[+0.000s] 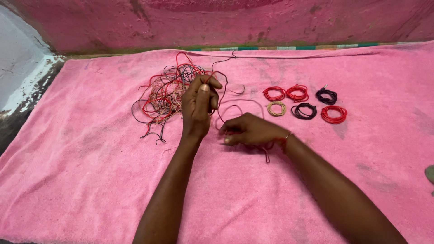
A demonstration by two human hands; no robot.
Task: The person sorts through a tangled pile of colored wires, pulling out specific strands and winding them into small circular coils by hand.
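The left hand [199, 106] is raised just above the cloth, its thumb and fingers pinched closed on a thin dark-red wire [220, 97]. That wire loops down from the pinch and runs across to the right hand [249, 130], which lies low on the cloth at about 4 o'clock from the left hand, knuckles up. Its fingers are curled in over the wire, holding it against the cloth. A red thread bracelet [281, 142] circles the right wrist.

At 10 o'clock from the left hand, partly hidden behind it, lies a loose tangle of wires [165, 95] in red, black and beige, with stray ends trailing out towards the near side.

Towards 3 o'clock from the hands, well apart from the tangle, six small wound coils sit in two rows. The far row holds two red coils [286, 93] side by side and a black coil [326, 96]. The near row holds a beige coil [276, 108], a second black coil [304, 111] and a third red coil [334, 114].

Everything rests on a pink towel [99, 171] spread over the work surface. At 12 o'clock a stained pink wall [226, 22] rises behind the towel's far edge.
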